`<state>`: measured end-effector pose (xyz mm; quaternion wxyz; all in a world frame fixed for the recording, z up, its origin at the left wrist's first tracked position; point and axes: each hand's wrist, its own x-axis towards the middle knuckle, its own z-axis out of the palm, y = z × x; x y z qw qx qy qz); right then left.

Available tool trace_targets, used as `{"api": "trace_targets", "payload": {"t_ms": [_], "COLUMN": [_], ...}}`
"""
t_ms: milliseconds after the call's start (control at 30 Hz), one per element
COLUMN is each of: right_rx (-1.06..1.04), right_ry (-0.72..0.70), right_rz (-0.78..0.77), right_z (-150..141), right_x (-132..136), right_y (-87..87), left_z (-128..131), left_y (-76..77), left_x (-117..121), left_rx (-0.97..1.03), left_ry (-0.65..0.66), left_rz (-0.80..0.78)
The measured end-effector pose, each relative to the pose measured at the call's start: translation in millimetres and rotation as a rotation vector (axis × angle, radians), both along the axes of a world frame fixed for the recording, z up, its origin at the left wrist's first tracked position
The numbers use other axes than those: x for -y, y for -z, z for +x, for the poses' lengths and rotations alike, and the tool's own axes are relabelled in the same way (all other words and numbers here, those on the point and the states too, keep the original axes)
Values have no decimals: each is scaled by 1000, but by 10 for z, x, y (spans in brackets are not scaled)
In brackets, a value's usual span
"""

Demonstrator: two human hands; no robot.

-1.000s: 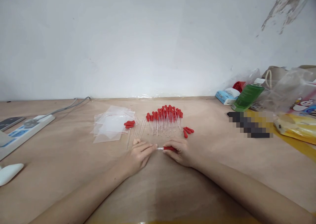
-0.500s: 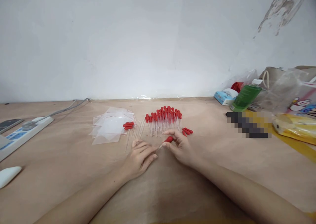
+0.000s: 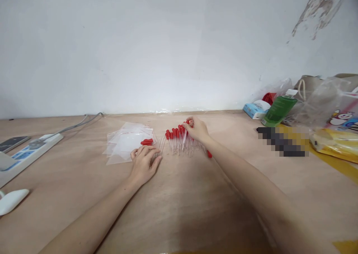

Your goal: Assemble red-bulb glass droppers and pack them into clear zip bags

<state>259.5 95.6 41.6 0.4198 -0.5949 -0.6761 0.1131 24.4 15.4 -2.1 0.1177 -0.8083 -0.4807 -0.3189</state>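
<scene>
My right hand (image 3: 196, 129) reaches over a pile of assembled droppers (image 3: 179, 136) with red bulbs and clear glass tubes. Its fingers pinch the red bulb end of one dropper (image 3: 185, 131) at the top of that pile. My left hand (image 3: 144, 163) lies on the wooden table (image 3: 181, 201) with fingers stretched forward, tips at a few loose glass tubes (image 3: 160, 145). Just beyond it are some loose red bulbs (image 3: 147, 142). One more red bulb (image 3: 209, 154) shows beside my right forearm.
A stack of clear zip bags (image 3: 124, 144) lies left of the tubes. At far left are a power strip (image 3: 28, 151), a phone (image 3: 13, 142) and a white object (image 3: 11, 200). At right stand a green bottle (image 3: 279, 109), a blue pack (image 3: 255, 110) and plastic bags (image 3: 330, 108).
My right hand has carried the assembled dropper away from me onto the pile. My left hand let go of it and slid forward-left to the loose tubes.
</scene>
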Motion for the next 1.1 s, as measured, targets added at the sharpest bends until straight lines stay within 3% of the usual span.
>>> {"api": "trace_targets", "payload": {"t_ms": [233,400,500,600,733,800,933,1100], "right_rx": [338,393,262,212,258,242,204,198], "right_ry": [51,63,67,100,153,92,-6,-13], "right_rz": [-40,4,81,146,68,14,-47,-81], "right_z": [-406,-421,-230,138,702,899,1040,1008], "right_x": [-206,-197,-78,128,440,563,690,695], "right_y": [54,88,24,1,174,308,495,523], "left_z": [-11,-18,-21,-22,-4,16,65,171], "left_y": [3,2,8,18,20,12,-16,-89], "left_x": [12,17,13,0,-9,-5,-6,-129], "left_rx": [-15,-22,-16,-16,-22,-15,-7,-94], "left_ry": [1,-5,-6,-9,-39,-71,-107,-164], "left_rz": [-14,-46,-51,-48,-35,-18,30,-1]}}
